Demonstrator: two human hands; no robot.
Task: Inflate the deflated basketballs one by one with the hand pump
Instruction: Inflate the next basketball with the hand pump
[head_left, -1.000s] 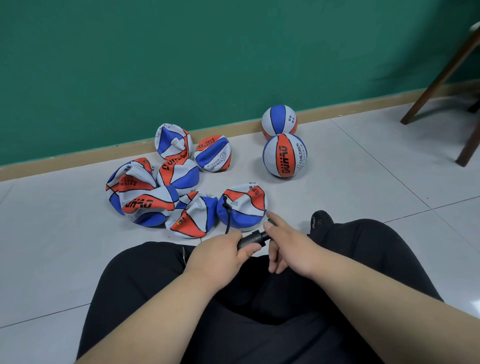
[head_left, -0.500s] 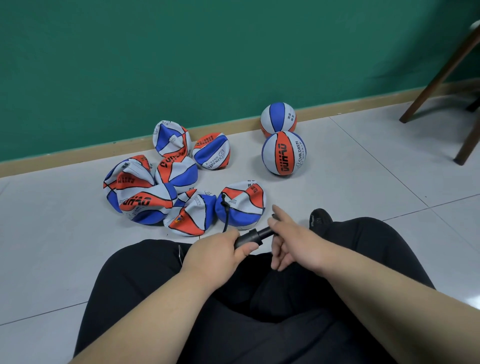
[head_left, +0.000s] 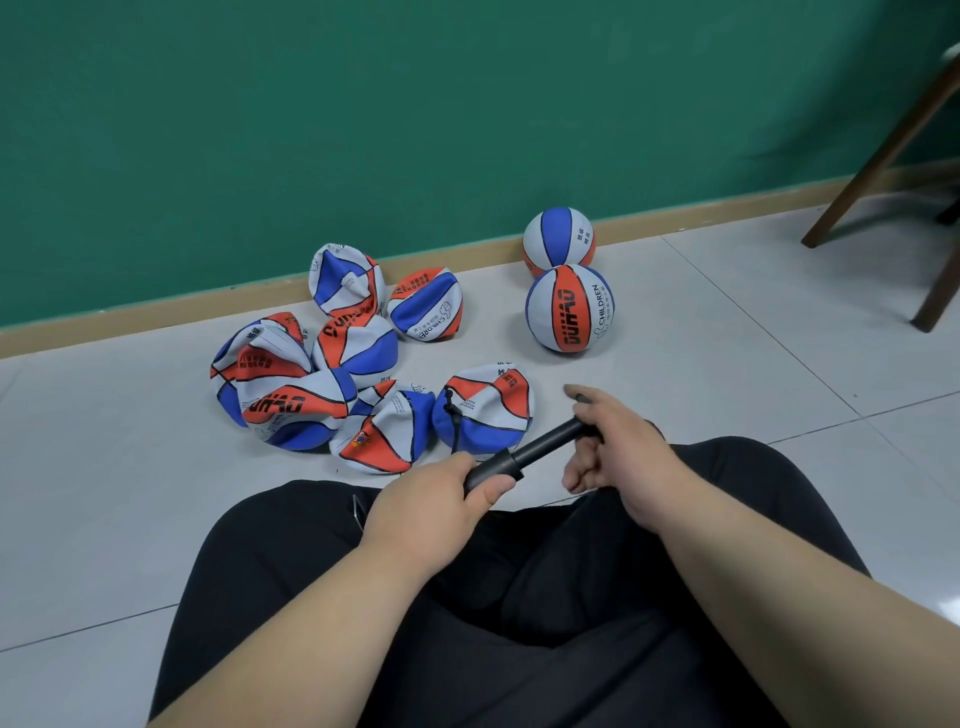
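The person wears loose black trousers, matte cloth with soft folds, filling the view from 4 to 8 o'clock. A thin grey strip, too small to identify, sits on them at 9 o'clock of the left grip. The left forearm, right forearm and right grip are bare.

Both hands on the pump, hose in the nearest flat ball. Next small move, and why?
Probably drive the right hand toward the left hand, closing the pump: its rod shows drawn out, the hose runs into the ball, and that ball looks collapsed.
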